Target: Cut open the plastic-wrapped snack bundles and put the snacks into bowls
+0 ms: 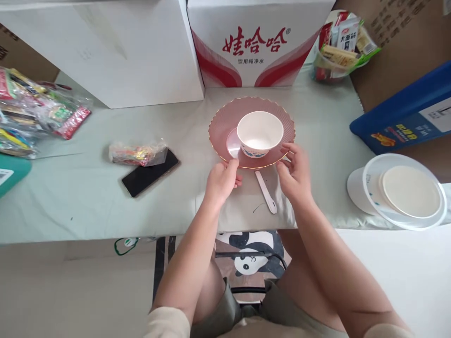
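A pink ribbed plate (220,115) with a gold scalloped rim lies before me on the cloth-covered table. On it stands a white paper bowl (260,131) with a blue pattern low on its side, upright, partly covering a pale pink oval thing (232,143) whose kind I cannot tell. My left hand (222,182) holds the plate's near left edge, thumb at the rim and fingers curled below. At the near right edge, my right hand (295,171) grips the rim between thumb and fingers. Between both hands lies a slim white-pink handle-like piece (266,191), close to the plate's edge.
Left of the plate, a clear plastic packet (136,154) rests partly on a black phone (150,172). White boxes (243,51) stand behind. Bagged items (38,105) fill the far left. On the right are a snack basket (338,51), a blue container (405,110) and plastic tubs (398,190).
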